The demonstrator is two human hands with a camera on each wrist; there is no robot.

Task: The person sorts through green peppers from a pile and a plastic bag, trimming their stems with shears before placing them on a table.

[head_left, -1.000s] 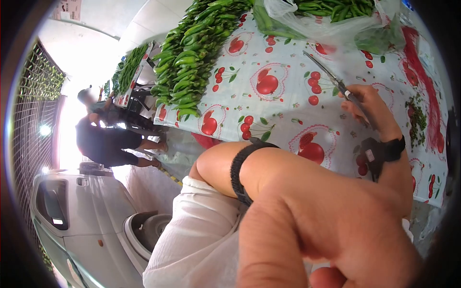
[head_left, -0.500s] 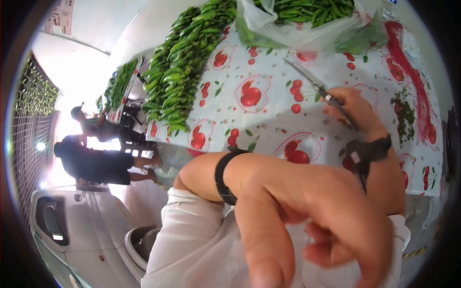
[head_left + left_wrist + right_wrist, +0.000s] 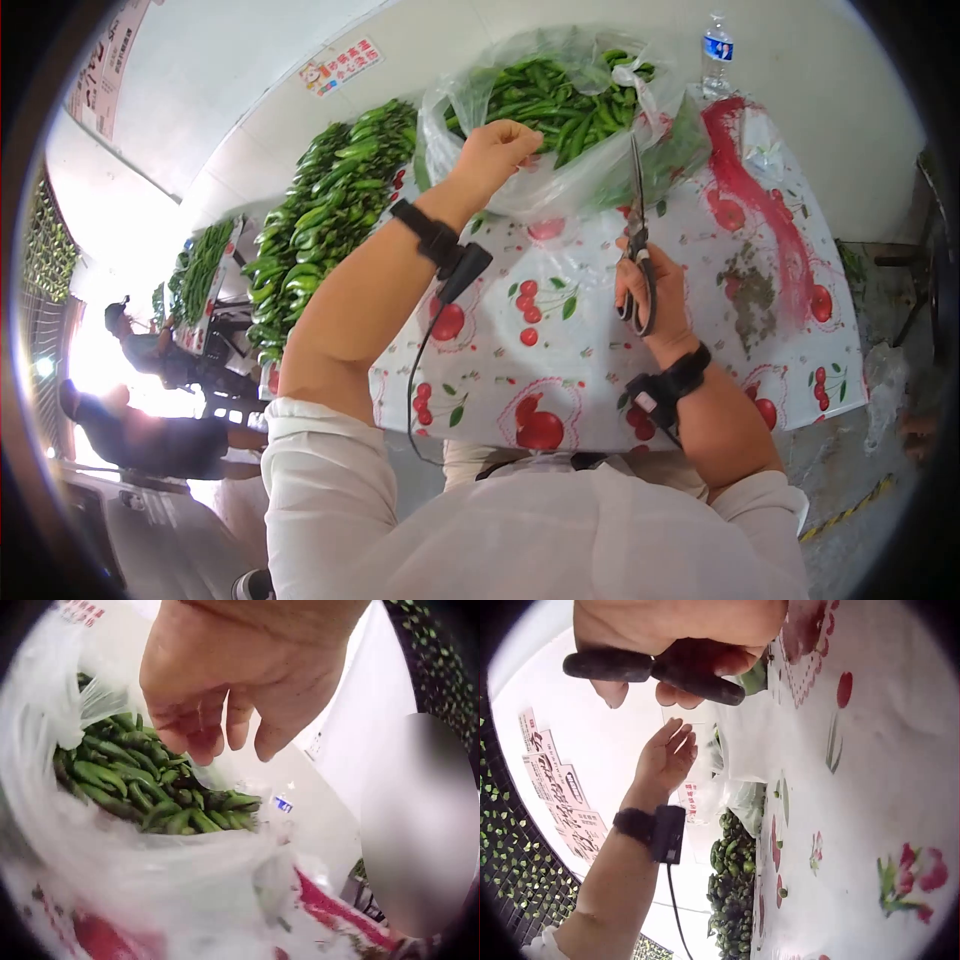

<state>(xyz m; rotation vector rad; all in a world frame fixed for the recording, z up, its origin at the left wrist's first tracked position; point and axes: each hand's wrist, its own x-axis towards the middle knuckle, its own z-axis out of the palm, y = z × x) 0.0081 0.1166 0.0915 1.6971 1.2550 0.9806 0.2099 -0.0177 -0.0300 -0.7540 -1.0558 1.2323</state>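
Right side: my right grip (image 3: pixel 672 298) is narrow, fingers curled round the black handles of the long metal scissors (image 3: pixel 639 215). The blades point toward the far side, near the bag's mouth. I judge this hold keeps the tips away from my wrist and from the left forearm.

Left side: my left grip (image 3: pixel 492 158) is held over the near-left edge of the clear plastic bag (image 3: pixel 560 188). Its fingers are loosely bent and drooping, with nothing visible between them; this probably leaves them free over the opening.

The shiny green peppers (image 3: pixel 575 110) lie heaped inside the bag, whose sides contain the pile. More green peppers (image 3: pixel 325 200) lie in long overlapping rows at the left of the bench (image 3: pixel 490 350), probably arranged so to keep them apart from the loose heap.

At right are the thin pink-red strands (image 3: pixel 765 205), laid lengthwise, with small dark-green scraps (image 3: pixel 750 300) beside them. The clear blue-labelled bottle (image 3: pixel 716 58) stands upright beyond.
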